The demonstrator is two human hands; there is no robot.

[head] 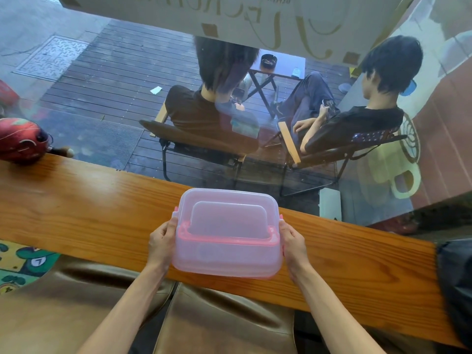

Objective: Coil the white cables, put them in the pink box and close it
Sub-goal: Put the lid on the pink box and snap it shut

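Our left hand and right hand grip the pink box by its ends — lid on; tilted over the wooden counter edge, it could slip.

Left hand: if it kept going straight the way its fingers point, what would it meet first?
The left hand already grips the pink box at its left side, fingers aimed up and inward. Going on, it would probably just press into that side wall; depth is hard to judge.
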